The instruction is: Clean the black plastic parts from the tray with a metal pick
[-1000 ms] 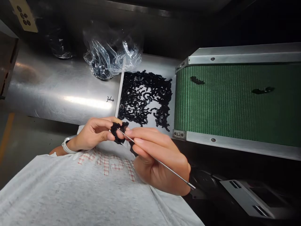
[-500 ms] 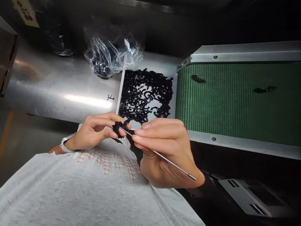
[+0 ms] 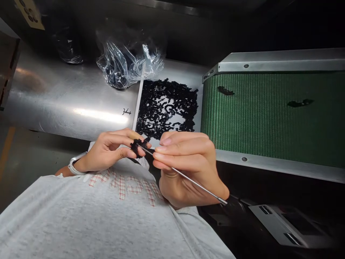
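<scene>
Between the thumb and fingers of my left hand (image 3: pixel 114 147) sits a small, jagged black part (image 3: pixel 138 148), low in front of my shirt. My right hand (image 3: pixel 188 162) pinches a thin metal rod (image 3: pixel 196 185) like a pen. Its near end touches the black part or lies just over it; the exact contact is too small to tell. The other end, with a thicker tip, slants down to the right past the hand. Behind both hands, a white tray (image 3: pixel 139 102) holds a heap of similar black pieces (image 3: pixel 167 108).
A clear plastic bag (image 3: pixel 129 66) with dark contents stands on the metal table (image 3: pixel 67 97) behind the tray's left edge. To the right runs a green conveyor belt (image 3: pixel 256 122) with a few black parts (image 3: pixel 225 90) on it. A grey control box (image 3: pixel 291 226) is at lower right.
My right hand has tilted slightly upward and the rod's thick end has moved a little right. The black parts on the belt have shifted slightly left. My left hand keeps its hold.
</scene>
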A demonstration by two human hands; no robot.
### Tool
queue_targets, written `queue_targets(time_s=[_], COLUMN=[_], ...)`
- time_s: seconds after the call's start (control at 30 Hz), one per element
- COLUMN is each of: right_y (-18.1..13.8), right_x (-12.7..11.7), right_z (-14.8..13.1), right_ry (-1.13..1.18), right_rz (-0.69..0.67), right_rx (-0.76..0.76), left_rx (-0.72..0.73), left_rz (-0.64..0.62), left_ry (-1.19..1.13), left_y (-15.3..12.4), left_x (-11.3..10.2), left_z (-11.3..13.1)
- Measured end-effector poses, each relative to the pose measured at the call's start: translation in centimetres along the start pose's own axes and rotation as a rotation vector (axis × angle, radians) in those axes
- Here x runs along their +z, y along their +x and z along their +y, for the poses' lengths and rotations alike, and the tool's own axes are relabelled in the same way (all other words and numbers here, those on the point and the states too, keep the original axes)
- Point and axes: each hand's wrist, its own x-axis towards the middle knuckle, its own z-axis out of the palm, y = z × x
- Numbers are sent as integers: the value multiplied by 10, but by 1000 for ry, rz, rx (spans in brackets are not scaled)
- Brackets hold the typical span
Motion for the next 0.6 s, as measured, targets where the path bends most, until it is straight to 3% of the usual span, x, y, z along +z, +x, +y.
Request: queue_targets(time_s=[0.13, 0.47, 0.6], right_y=[1, -2, -1], right_x=[-3, 5, 4], right_z=[-1, 5, 3], right_ry=[-42, 27, 65], right_rz=[-74, 51, -34], right_rx=[-8, -14, -11], left_rx=[3, -29, -38], left_rz=[19, 13, 51], left_ry=[-17, 7, -16], left_y=[0, -2, 0], left_x=[0, 1, 2], left_z=[-1, -1, -1])
